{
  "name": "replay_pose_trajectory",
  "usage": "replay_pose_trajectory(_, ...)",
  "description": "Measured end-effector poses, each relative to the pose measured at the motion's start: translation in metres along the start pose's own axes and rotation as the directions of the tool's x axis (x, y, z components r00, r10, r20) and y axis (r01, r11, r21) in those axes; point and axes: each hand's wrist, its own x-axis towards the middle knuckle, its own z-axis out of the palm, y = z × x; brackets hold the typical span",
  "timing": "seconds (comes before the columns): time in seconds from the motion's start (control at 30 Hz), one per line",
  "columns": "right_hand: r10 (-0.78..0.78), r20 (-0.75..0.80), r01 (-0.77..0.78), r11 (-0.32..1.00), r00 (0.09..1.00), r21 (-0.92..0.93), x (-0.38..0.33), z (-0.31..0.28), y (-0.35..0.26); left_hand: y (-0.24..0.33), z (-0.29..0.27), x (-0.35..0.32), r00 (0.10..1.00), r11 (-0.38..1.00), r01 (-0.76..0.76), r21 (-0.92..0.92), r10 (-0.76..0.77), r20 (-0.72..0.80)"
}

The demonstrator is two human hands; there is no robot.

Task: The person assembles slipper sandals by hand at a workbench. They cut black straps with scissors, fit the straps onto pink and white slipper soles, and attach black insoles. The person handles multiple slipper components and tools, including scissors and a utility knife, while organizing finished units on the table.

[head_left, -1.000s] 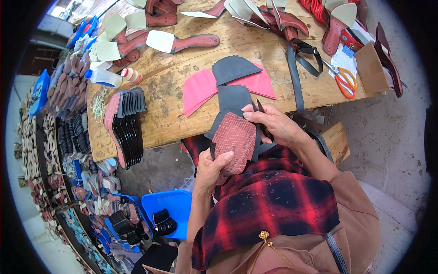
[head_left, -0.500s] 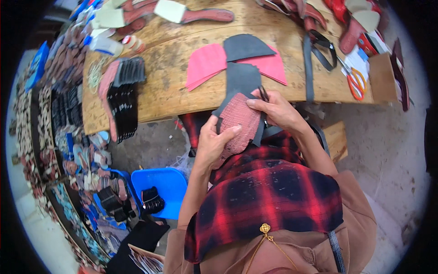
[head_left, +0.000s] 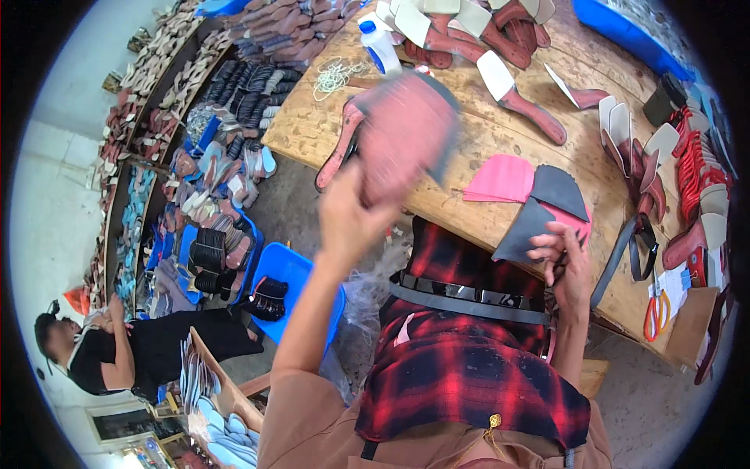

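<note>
Left hand (head_left: 349,219): grip clamped on lower end of red piece (head_left: 410,137), blurred, dark-edged, raised over left part of worktop (head_left: 469,141), near white bottle (head_left: 380,51) with blue cap. Right hand (head_left: 569,266): fingers partly curled, at front edge of worktop, by dark grey sheet (head_left: 518,232); cannot tell whether grip clasps anything. Pink sheets (head_left: 492,180) lie beyond, beside dark grey rounded piece (head_left: 558,190). Black-and-grey strip (head_left: 469,302) lies across plaid apron (head_left: 469,383). Orange-handled scissors (head_left: 656,315) near right end of worktop.
</note>
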Motion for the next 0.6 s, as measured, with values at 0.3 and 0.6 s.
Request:
replay_pose_trajectory(0.3, 0.042, -0.194, -0.034, 0.999, 0.980, 0.041, -0.015, -0.034, 0.019, -0.130, 0.006, 0.060, 0.902, 0.918, 0.369, -0.146, -0.315, 0.296)
replay_pose_trajectory(0.6, 0.190, 0.315, -0.135, 0.973, 0.930, -0.187, 0.046, 0.109, 0.035, -0.132, 0.022, 0.053, 0.932, 0.949, 0.316, -0.001, -0.310, 0.186)
